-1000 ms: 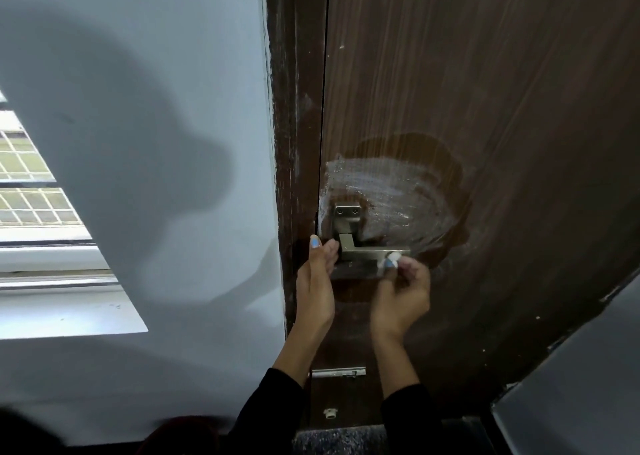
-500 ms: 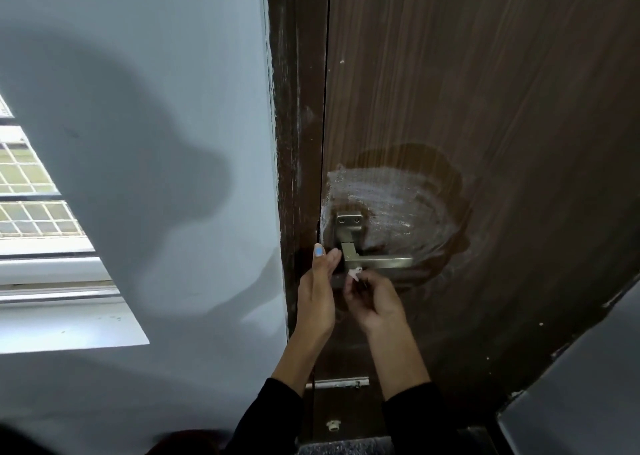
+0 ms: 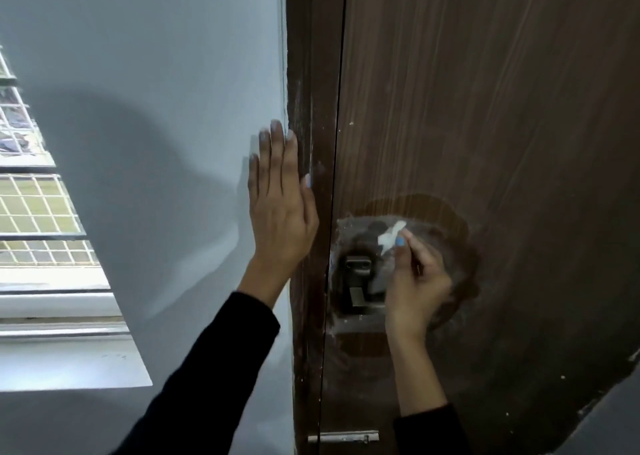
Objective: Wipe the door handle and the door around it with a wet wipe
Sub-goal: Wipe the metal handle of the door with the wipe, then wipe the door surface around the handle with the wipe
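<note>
Because it was only a small, crumpled scrap of white wet wipe (image 3: 390,235), it looked light, limp and damp, a thing with no stiffness of its own that would fold or tear if dragged by one corner, so it was best bunched under the fingertips and pressed flat against the surface. The right hand (image 3: 417,281) pinched it between thumb and fingers, curled round it, and held it against the door (image 3: 485,115) just above and to the right of the door handle (image 3: 358,281). That handle, a metal lever on a dark plate, looked hard, rigid and probably slick when wet; the hand covered most of the lever, so its full shape could not be told. Round the handle the brown wood-grain panel carried a rounded wet patch (image 3: 446,212), darker than the dry door and smeared pale nearer the plate, which suggested the wiping was well along though the streaks still needed going over. Left of the panel stood the dark door frame (image 3: 311,73), flecked with pale marks. The left hand (image 3: 280,208) lay flat with straight fingers, holding nothing, across the edge where the frame met the pale wall (image 3: 156,91), seemingly for support. Farther left a grilled window (image 3: 38,212) let in light above a white sill (image 3: 65,364), and a small metal bolt (image 3: 343,438) sat low on the door.
</note>
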Tool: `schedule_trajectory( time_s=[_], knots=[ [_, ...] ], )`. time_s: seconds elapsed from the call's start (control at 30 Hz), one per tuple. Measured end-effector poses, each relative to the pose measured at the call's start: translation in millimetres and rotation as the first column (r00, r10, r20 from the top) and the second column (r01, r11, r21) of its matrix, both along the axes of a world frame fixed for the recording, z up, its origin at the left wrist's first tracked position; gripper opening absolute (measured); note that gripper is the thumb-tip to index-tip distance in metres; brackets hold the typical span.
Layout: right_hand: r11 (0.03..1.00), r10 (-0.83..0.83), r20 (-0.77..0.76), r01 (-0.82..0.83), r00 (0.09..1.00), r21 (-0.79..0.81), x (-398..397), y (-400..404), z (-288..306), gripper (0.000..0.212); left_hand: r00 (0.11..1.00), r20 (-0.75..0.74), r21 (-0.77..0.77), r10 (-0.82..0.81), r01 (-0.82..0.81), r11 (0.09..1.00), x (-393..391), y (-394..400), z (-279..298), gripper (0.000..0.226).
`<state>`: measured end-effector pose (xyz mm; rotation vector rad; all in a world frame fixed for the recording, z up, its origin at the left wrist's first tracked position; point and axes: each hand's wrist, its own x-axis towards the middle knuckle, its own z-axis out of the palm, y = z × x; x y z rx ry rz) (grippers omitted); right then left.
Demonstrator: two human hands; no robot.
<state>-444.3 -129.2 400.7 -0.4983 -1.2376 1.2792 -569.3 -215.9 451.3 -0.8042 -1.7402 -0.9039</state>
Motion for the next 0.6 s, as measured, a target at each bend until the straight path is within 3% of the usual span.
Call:
schedule_trajectory(
  time_s=[0.1,0.23,0.3,0.47,0.6],
  knots=[
    [0.919,-0.210,0.090,0.166,0.973,0.358,-27.1,8.4,8.7,0.023,0.991,-0.044,-0.046,0.124,-0.126,0.991,-28.5,9.3,16.9,0.057],
    [0.772,-0.261,0.175,0.096,0.950,0.628,-51.5,6.5,-9.1,0.026,0.971,-0.130,-0.024,0.199,-0.204,0.979,-43.4,16.3,15.5,0.063],
    [0.748,-0.279,0.195,0.086,0.940,0.658,-50.5,10.0,-22.8,0.028,0.966,-0.159,-0.001,0.202,-0.205,0.979,-48.5,17.2,11.5,0.062],
    [0.820,-0.338,0.044,0.271,0.940,0.504,-53.0,22.7,-11.8,0.020,0.963,-0.168,0.021,0.209,-0.209,0.978,-52.9,20.3,8.2,0.061],
    [0.764,-0.224,0.125,0.094,0.967,0.638,-64.2,0.9,-13.2,0.023,0.961,-0.178,0.038,0.212,-0.208,0.977,-53.4,20.2,6.9,0.059]
  ],
)
